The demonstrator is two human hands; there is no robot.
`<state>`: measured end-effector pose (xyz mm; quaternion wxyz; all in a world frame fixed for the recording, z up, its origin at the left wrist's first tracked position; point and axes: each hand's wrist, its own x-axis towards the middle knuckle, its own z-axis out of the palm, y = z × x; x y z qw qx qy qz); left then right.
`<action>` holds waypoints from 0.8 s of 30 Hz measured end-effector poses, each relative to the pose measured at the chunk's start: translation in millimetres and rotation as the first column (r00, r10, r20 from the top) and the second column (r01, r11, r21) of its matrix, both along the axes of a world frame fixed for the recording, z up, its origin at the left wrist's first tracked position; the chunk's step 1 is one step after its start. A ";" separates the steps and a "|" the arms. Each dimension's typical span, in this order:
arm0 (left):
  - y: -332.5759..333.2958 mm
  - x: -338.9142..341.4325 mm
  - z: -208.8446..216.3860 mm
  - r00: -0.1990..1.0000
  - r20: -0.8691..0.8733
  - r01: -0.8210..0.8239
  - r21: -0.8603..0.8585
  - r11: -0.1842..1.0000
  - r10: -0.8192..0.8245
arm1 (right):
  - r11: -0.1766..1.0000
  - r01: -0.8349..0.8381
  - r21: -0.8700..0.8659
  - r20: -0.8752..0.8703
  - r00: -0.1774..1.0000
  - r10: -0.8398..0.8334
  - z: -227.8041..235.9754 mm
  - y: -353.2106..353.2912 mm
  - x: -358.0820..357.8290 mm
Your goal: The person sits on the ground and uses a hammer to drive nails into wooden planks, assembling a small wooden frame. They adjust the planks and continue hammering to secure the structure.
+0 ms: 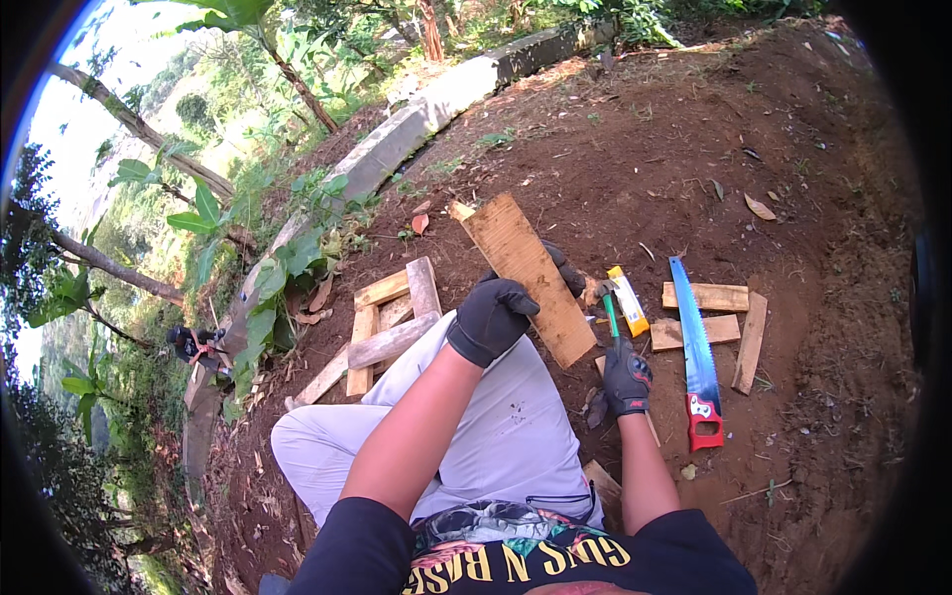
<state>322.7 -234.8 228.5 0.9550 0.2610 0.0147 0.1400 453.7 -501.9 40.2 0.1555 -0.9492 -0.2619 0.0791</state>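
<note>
My left hand (492,319), in a dark glove, grips the edge of a wide, flat wooden board (531,278) tilted above my lap. My gloved right hand (627,378) is closed round the green handle of a hammer (611,315), its head pointing away from me near the board's right side. A yellow and white package (628,300) lies on the soil just beyond the hammer. Behind the board a dark shape, perhaps my shoe, is partly hidden. Left of my knee, several short wooden pieces (395,342) lie crossed or joined; I cannot tell which.
A handsaw (700,347) with a blue blade and red handle lies to the right. Short wood blocks (695,332) rest around it. Brown soil (793,258) slopes beyond. A low concrete edge (392,149) runs along the far left, with plants behind it. Another person (196,344) is at far left.
</note>
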 end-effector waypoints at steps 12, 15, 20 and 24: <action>5.8 -87.7 60.4 0.776 -0.164 -0.276 0.780 0.561 0.610 | 1.000 -0.011 -0.013 0.059 0.998 0.012 10.1 6.5 -8.3; 8.4 -102.1 80.6 0.394 0.263 0.192 0.913 -0.359 0.880 | 0.999 -0.011 -0.050 0.022 1.000 0.012 14.0 8.9 -8.9; 37.9 -151.4 91.3 0.362 0.340 0.358 0.809 -0.467 0.868 | 0.999 -0.029 -0.034 0.062 0.998 0.031 9.4 6.0 -11.2; 58.1 -195.1 80.4 0.319 0.386 0.546 0.671 -0.501 0.865 | 0.996 -0.024 -0.086 0.041 0.999 0.028 9.6 8.4 -10.6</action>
